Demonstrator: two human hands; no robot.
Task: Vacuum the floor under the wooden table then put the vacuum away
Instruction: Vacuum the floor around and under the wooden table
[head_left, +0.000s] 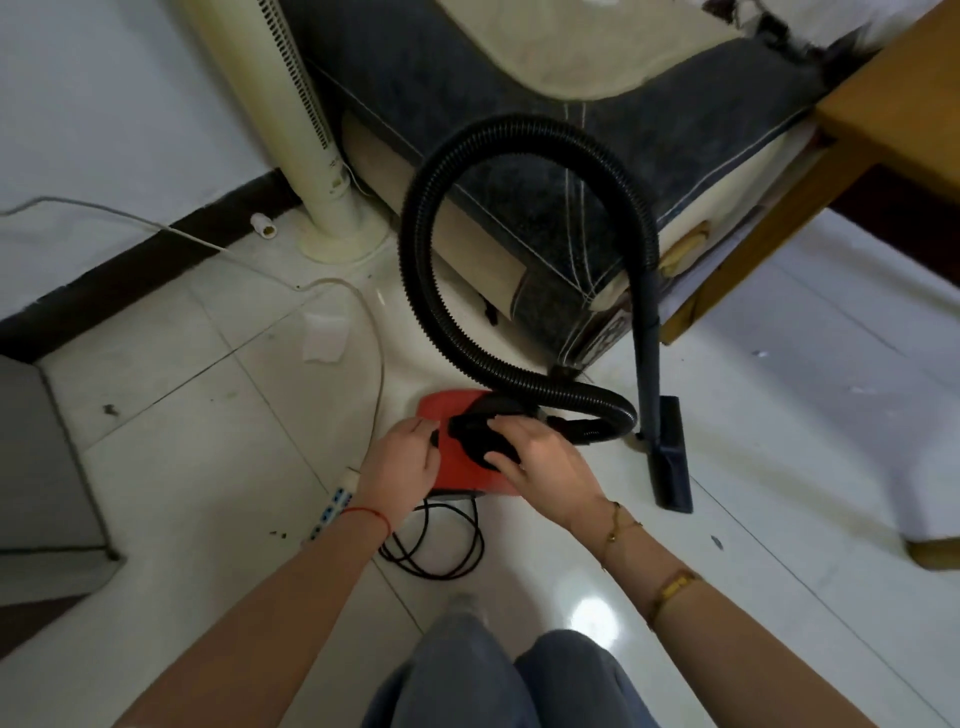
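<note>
A small red vacuum (453, 470) with a black top sits on the white tiled floor in front of me. My left hand (401, 462) rests on its left side, fingertips at a black part on top. My right hand (540, 465) lies over the black handle area, fingers spread and bent over it. The black ribbed hose (415, 218) loops up and over to a dark wand (647, 332) that ends in a flat floor nozzle (672, 457) on the tiles. The wooden table (893, 104) stands at the upper right.
A black power cord (441, 551) lies coiled behind the vacuum beside a white power strip (332, 506). A cream tower fan (280, 104) stands by the wall. A dark blue sofa (545, 171) sits behind the hose. A grey box (41, 467) is at the left. My knees (498, 675) are at the bottom.
</note>
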